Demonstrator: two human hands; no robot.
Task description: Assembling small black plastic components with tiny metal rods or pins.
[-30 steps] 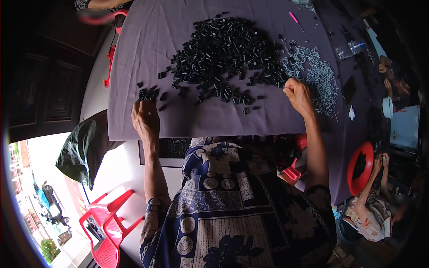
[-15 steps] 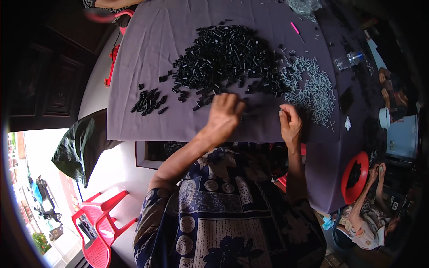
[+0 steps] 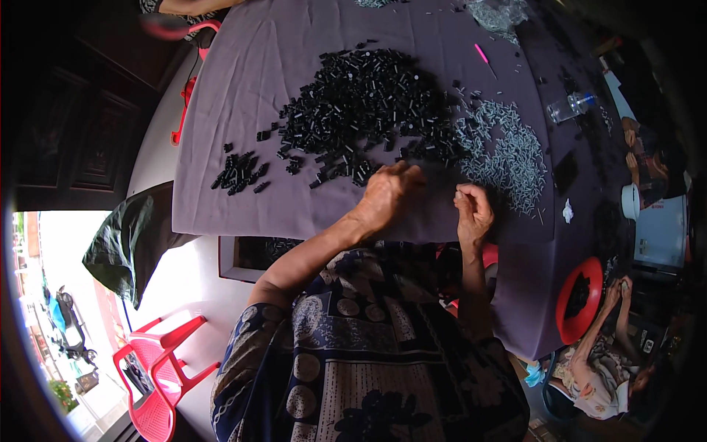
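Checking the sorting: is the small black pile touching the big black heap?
Apart. The head view shows bare purple cloth between the small pile and the big heap.

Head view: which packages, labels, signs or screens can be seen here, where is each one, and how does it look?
Clear plastic bottle: lying on the purple cloth at the far right, transparent with a pale band around it.
White box-like container: at the right edge beside the table, squarish, white with a small red mark.
No signs or screens can be made out.
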